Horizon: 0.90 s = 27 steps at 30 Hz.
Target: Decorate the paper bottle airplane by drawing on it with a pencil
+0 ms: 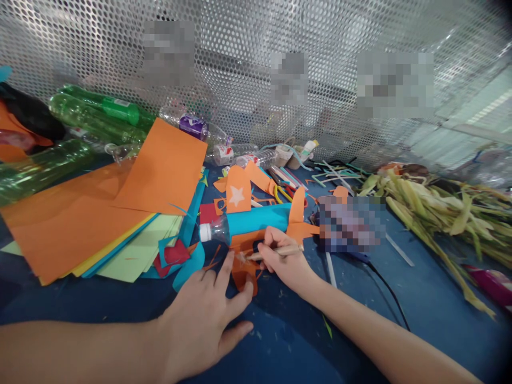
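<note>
My right hand (pixel 282 260) is closed around a light-coloured pen (pixel 287 250), its tip over an orange paper piece (pixel 245 274) with a pale star shape on it. My left hand (pixel 208 314) has its fingers spread, and its fingertips touch the left and lower parts of that piece. Just beyond lies a bottle wrapped in blue paper (pixel 258 217), with a white cap at the left and orange fins at the right. Behind it is an orange cutout (pixel 239 189) bearing a white star.
Coloured paper sheets (pixel 76 218) are stacked at the left, with green bottles (pixel 100 114) behind. Scissors (pixel 284 193) and straws (pixel 332 173) lie past the wrapped bottle. Corn husks (pixel 432 213) are at the right. A black cable (pixel 390 293) crosses the blue table (pixel 360 309).
</note>
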Available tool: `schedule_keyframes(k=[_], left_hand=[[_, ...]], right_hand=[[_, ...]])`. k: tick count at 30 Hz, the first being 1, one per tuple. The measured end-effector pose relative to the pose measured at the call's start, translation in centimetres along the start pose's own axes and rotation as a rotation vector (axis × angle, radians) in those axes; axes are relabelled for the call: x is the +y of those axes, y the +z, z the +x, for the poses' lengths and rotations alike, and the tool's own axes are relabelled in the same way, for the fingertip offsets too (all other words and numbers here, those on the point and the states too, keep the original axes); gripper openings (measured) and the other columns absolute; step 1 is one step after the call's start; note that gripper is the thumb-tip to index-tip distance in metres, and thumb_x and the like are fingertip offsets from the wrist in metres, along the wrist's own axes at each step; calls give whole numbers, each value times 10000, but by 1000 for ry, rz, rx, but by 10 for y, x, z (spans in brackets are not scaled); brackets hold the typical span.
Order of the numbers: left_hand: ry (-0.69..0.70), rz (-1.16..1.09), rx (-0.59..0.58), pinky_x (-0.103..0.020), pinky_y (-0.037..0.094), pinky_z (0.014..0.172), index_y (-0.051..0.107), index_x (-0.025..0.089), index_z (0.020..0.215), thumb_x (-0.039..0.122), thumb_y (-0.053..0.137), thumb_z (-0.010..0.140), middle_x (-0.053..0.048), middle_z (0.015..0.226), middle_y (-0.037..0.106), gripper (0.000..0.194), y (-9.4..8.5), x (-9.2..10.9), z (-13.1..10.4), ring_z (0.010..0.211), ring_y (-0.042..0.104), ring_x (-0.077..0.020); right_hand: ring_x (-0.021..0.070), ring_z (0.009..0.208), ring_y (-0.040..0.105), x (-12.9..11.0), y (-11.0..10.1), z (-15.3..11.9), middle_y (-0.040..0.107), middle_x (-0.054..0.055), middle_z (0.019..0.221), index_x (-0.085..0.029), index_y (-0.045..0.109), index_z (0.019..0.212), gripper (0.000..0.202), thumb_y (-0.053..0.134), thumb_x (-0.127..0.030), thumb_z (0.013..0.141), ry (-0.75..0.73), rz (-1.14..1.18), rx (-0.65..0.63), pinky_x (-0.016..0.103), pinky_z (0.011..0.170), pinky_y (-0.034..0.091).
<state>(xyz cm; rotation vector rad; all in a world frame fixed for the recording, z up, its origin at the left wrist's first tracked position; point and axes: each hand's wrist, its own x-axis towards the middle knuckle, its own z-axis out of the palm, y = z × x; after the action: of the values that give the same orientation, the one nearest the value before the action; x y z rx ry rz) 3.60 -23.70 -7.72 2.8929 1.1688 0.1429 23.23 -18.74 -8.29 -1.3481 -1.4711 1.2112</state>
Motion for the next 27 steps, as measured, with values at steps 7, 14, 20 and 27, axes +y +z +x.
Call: schedule_keyframes(k=[7,14,20,27], left_hand=[[3,7,-1,-451,463,706,513,317,1251,523,400,886,-222,1356,420,434,0,1,0,836,606,-298],[11,12,-4,-450,461,719,496,317,1267,542,367,894,-201,1362,426,453,1,0,0,856,599,-288],[4,8,-14,-445,451,728,513,331,1246,533,366,897,-173,1369,427,429,1,1,0,856,590,-280],[5,29,4,-442,455,707,489,324,1263,543,362,894,-213,1376,404,446,3,0,-1,837,598,-288]], right_hand=[[88,354,412,-14,-1,-6,466,-80,402,-222,399,686,274,418,-411,884,-27,122,-75,205,412,341],[62,361,382,-13,-3,-7,440,-81,413,-193,458,668,298,548,-421,838,-34,83,-145,189,409,294],[58,414,345,-13,-3,-6,421,-68,490,-193,421,628,344,528,-431,852,-56,103,-172,199,420,287],[75,504,446,-8,-2,-5,437,-68,601,-208,404,734,231,579,-322,833,-102,26,-127,201,473,338]])
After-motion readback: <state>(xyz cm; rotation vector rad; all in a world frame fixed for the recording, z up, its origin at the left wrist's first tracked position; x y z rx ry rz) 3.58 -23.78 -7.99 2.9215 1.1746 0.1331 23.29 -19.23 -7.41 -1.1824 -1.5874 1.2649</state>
